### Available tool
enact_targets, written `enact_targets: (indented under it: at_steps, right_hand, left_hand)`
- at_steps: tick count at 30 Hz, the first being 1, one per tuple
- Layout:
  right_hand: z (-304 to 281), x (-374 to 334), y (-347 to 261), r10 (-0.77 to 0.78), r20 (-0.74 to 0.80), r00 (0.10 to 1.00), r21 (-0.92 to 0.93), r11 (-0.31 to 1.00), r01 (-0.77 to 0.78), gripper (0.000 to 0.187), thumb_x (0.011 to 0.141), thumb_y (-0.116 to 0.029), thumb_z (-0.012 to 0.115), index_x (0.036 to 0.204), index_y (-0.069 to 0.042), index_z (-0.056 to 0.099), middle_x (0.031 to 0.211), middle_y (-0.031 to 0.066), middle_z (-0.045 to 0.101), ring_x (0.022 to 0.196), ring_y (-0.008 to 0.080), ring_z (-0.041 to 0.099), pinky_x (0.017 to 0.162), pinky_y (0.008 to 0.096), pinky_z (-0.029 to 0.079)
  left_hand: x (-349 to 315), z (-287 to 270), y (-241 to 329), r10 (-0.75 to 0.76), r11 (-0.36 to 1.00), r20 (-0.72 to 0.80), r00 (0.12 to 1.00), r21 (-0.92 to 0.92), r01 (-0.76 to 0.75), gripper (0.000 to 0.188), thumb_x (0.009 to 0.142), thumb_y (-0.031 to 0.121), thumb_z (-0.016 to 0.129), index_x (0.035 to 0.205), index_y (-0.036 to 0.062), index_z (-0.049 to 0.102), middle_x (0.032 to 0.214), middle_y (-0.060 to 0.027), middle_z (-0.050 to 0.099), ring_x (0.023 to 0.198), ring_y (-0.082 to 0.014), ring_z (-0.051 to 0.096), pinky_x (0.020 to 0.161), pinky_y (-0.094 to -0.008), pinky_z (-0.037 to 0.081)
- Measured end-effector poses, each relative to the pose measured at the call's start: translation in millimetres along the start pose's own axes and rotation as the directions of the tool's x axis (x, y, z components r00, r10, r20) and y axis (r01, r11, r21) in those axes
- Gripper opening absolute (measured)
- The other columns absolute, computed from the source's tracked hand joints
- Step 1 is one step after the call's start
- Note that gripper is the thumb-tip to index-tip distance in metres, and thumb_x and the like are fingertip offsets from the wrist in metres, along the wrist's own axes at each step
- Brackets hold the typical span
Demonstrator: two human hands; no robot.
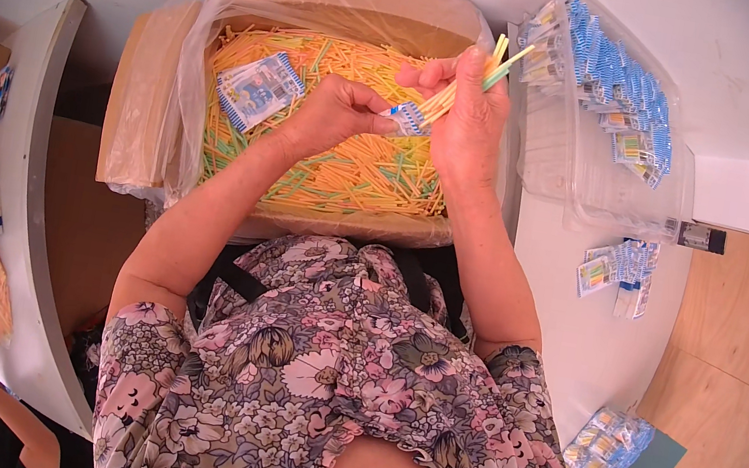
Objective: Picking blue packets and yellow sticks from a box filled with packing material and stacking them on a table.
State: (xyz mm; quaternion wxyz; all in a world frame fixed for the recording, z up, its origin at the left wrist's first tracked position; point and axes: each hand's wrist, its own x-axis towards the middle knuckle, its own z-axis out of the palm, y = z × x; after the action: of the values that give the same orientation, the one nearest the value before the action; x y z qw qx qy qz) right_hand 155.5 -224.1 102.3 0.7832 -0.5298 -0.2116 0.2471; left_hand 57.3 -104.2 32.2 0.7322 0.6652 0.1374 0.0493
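Several sticks (439, 102), mostly yellow; right hand (472, 127) grasps them near the box's (330, 22) right edge. Left hand (342, 118) pinches a packet (407, 120), seemingly open.

Box (143, 99): before the person (315, 362); holds sticks (336, 169). Packet stack (260, 90): lies on the sticks, left side. Bin (554, 155): right of the box, on the worktop (540, 270); holds packet rows (622, 92). Loose packets (619, 268): lie on the worktop, nearer the person than the bin.
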Motion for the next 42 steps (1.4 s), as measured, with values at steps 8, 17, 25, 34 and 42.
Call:
enact_targets:
  at_steps: [8,17,25,34,42]
  right_hand:
    - [-8.2,0.2,5.0,0.061,0.114,0.992,-0.415,0.910,-0.008,0.038,0.095,-0.042,0.048,0.087,-0.005,0.053,0.080,0.0106,0.065,0.086,0.0206,0.064,0.084,0.0349,0.048]
    - [-12.3,9.4,15.6,0.110,0.084,0.990,-0.223,0.971,-0.089,0.036,0.095,-0.042,0.047,0.085,-0.008,0.049,0.085,0.0144,0.066,0.094,0.0245,0.063,0.091,0.0388,0.045]
    - [-18.7,16.4,15.7,0.155,0.051,0.987,-0.056,0.987,-0.152,0.030,0.096,-0.037,0.047,0.088,-0.008,0.047,0.085,0.0167,0.066,0.096,0.0275,0.063,0.095,0.0412,0.044]
    - [-15.1,12.3,19.0,0.044,0.054,0.998,-0.237,0.971,-0.030,0.035,0.094,-0.041,0.049,0.083,-0.008,0.048,0.086,0.0177,0.066,0.093,0.0253,0.064,0.093,0.0406,0.045]
    - [-10.6,11.8,12.9,0.002,0.131,0.991,-0.255,0.967,0.032,0.037,0.094,-0.041,0.050,0.083,-0.006,0.049,0.085,0.0172,0.066,0.092,0.0271,0.064,0.091,0.0405,0.046]
  left_hand:
    - [-2.1,-2.8,3.6,-0.016,1.000,-0.003,1.000,0.009,0.016,0.012,0.080,0.004,0.069,0.092,0.0012,0.071,0.077,0.0002,0.066,0.072,-0.0047,0.057,0.066,-0.0219,0.047]
    - [-2.4,-1.7,3.9,0.037,0.999,0.074,0.997,0.002,-0.037,0.011,0.079,0.007,0.071,0.088,0.0002,0.071,0.075,-0.0006,0.066,0.072,-0.0050,0.057,0.068,-0.0222,0.048]
    - [0.7,-4.9,4.3,-0.003,0.998,0.084,0.996,0.056,-0.001,0.014,0.081,0.007,0.069,0.093,0.0015,0.071,0.079,0.0002,0.067,0.075,-0.0050,0.057,0.069,-0.0218,0.047]
    - [0.4,-6.7,2.7,-0.030,0.997,0.106,0.994,0.076,0.022,0.013,0.081,0.010,0.069,0.091,0.0013,0.071,0.078,-0.0006,0.067,0.074,-0.0052,0.057,0.069,-0.0222,0.047]
    - [2.0,-9.3,-3.9,-0.006,1.000,0.083,0.996,0.002,0.006,0.015,0.082,0.010,0.069,0.093,0.0007,0.071,0.079,-0.0014,0.068,0.074,-0.0057,0.057,0.070,-0.0226,0.047]
